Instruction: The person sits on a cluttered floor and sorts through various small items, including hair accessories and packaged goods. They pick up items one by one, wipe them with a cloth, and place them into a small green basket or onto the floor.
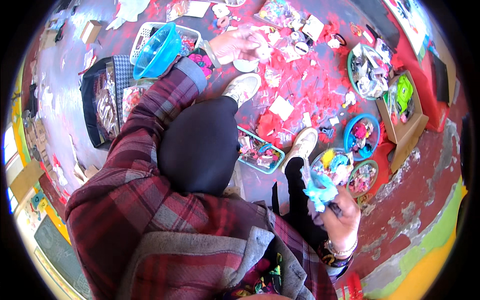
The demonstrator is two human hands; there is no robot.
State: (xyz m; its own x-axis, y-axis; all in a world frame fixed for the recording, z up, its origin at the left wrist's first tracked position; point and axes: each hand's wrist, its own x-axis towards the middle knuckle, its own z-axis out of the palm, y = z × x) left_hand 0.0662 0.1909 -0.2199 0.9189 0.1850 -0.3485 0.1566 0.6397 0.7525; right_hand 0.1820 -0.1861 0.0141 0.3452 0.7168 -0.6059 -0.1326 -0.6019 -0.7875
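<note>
"Fingers of our right hand (pixel 342 216) grasp a light-blue bundle (pixel 320 192) at four o'clock. What surrounds us?"

"We have a grey floor (pixel 70 102) below, thick with red scraps (pixel 270 122) from twelve to two. Peeling red paint (pixel 412 170) covers the surface at three to four; a dark panel (pixel 62 255) shows at eight."

"And our grip?"

"Our right thumb and fingers close around the bundle's lower end; its ruffled part sticks out beyond them. Our left hand (pixel 231 46), at twelve, stretches its fingers, slightly bent, to a pale thing (pixel 263 50). Blur hides whether they pinch or only touch it, so we cannot tell."

"Which edges do we mind?"

"On our right, a blue basin (pixel 347 132) at three, filled with colourful pieces, stands near the bundle, and a green basin (pixel 351 72) of packets sits at two. A turquoise tray (pixel 256 166) lies between our legs. At eleven, a blue bowl (pixel 160 52) leans on a white basket (pixel 137 42), near our left sleeve."

"And room to move?"

"Our broadest stretch of floor runs past the black bag (pixel 92 85) at ten, with scattered litter on it."
</note>
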